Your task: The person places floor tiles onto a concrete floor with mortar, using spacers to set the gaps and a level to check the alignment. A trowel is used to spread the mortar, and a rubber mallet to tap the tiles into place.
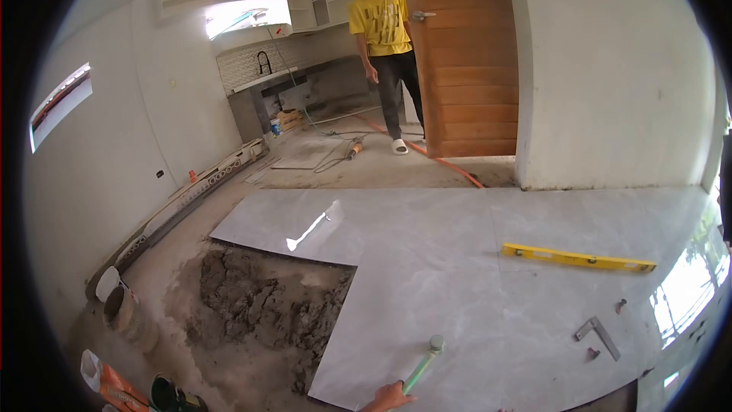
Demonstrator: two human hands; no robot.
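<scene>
At the bottom middle, my left hand [387, 397] is closed around the green handle of a mallet [418, 371]. The mallet slants up to the right, its pale round head over the large glossy grey floor tiles [457, 297]. My right hand is out of the picture. Left of the tiles lies a patch of rough wet mortar [252, 297]. A yellow spirit level [579, 257] rests across the tiles at the right. Nearer to me on the tiles are a metal square [602, 337] and two small dark reddish pieces [593, 353].
A person in a yellow shirt [381, 23] stands beside the wooden door [465, 61]. An orange hose [454, 168] and a power tool with a cord [355, 150] lie on the bare floor. Buckets [130, 317] and an orange-white bag [114, 381] stand at the lower left.
</scene>
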